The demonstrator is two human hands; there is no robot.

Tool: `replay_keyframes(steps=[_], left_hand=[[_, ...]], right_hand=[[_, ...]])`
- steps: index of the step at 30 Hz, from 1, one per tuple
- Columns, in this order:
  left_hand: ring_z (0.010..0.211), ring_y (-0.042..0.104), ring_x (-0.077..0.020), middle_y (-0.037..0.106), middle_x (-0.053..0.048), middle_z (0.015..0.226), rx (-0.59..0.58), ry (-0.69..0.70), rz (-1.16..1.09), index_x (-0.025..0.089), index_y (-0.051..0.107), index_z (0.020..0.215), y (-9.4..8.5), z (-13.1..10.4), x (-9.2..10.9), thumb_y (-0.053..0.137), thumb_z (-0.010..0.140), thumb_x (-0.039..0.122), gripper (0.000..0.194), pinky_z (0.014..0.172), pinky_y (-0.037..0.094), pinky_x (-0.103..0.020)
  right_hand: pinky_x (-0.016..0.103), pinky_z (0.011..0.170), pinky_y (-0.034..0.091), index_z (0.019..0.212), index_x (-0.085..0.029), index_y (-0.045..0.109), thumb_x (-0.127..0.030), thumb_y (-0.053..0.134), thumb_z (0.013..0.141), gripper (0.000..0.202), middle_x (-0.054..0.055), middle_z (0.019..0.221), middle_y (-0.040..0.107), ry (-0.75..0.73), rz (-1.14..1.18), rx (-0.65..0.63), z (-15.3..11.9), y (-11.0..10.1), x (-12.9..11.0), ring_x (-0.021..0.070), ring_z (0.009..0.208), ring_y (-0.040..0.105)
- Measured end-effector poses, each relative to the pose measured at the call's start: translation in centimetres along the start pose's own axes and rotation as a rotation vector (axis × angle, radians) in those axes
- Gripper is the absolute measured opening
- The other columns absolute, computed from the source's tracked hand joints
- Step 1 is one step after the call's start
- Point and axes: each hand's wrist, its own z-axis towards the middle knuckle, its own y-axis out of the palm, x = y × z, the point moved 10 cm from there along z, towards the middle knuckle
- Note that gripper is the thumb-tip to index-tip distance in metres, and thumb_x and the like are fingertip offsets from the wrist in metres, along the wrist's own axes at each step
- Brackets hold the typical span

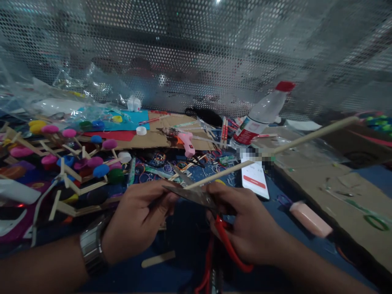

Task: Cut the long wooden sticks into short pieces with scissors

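Observation:
Red-handled scissors (228, 245) are in my right hand (248, 220), its fingers wrapped round the handles. The blades are parted and point left, with a long thin wooden stick (222, 172) between them. That stick slants up to the far right. My left hand (139, 214), with a metal watch on the wrist, is closed in a pinch at the stick's near end beside the blade tips. What lies between its fingertips is mostly hidden. Below the hands a flat craft stick (158, 259) lies on the blue table (125, 281).
Left, stick pieces with coloured pompoms (101, 170) spread widely. A pink glue gun (186, 143) rests on cardboard (137, 143) behind the hands. Right of it are a red-capped bottle (260, 116), a phone (254, 179) and a peach-coloured object (310, 219). A perforated screen (183, 53) stands behind.

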Motion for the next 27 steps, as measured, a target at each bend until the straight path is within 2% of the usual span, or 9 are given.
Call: replay_keyframes(steps=[5,8,16,20,27], left_hand=[[0.049,0.050,-0.0043,0.054,0.006,0.058,-0.013,-0.023,0.010,0.017,0.056,0.069,0.0,-0.1,-0.1,0.048,0.096,0.013,0.028,0.049,0.040,-0.014],[0.050,0.051,-0.0041,0.053,0.005,0.056,0.006,-0.006,0.052,0.017,0.054,0.063,-0.2,0.0,0.1,0.049,0.095,0.013,0.033,0.048,0.038,-0.013],[0.042,0.046,-0.0024,0.051,0.007,0.053,-0.048,-0.056,0.072,0.016,0.054,0.065,0.5,-0.1,-0.4,0.045,0.099,0.017,0.035,0.043,0.035,-0.013],[0.044,0.050,-0.0029,0.053,0.008,0.054,-0.033,-0.046,0.053,0.017,0.055,0.068,0.2,0.1,-0.3,0.053,0.096,0.020,0.028,0.043,0.036,-0.012],[0.045,0.050,-0.0017,0.056,0.008,0.054,-0.004,0.008,0.074,0.016,0.056,0.062,-0.2,0.3,0.4,0.053,0.094,0.011,0.032,0.046,0.038,-0.010]], right_hand=[[0.023,0.045,0.028,0.088,-0.022,0.053,-0.008,0.052,0.070,0.023,-0.009,0.057,0.037,0.024,0.057,-0.049,0.2,0.5,0.1,0.0111,0.047,0.036],[0.023,0.045,0.028,0.081,-0.022,0.050,-0.011,0.053,0.072,0.015,-0.009,0.057,0.034,0.035,0.072,-0.066,0.2,0.7,0.2,0.0105,0.047,0.034],[0.024,0.043,0.025,0.082,-0.019,0.055,-0.011,0.051,0.070,0.016,-0.009,0.056,0.035,0.105,0.043,-0.117,-0.3,0.8,1.0,0.0096,0.046,0.033],[0.022,0.042,0.025,0.091,-0.018,0.060,-0.009,0.052,0.069,0.025,-0.009,0.056,0.036,0.086,0.084,-0.085,0.1,0.4,0.5,0.0089,0.045,0.033],[0.022,0.044,0.025,0.082,-0.020,0.054,-0.009,0.051,0.072,0.015,-0.009,0.056,0.036,0.011,0.087,-0.042,0.5,0.2,-0.3,0.0089,0.046,0.034]])
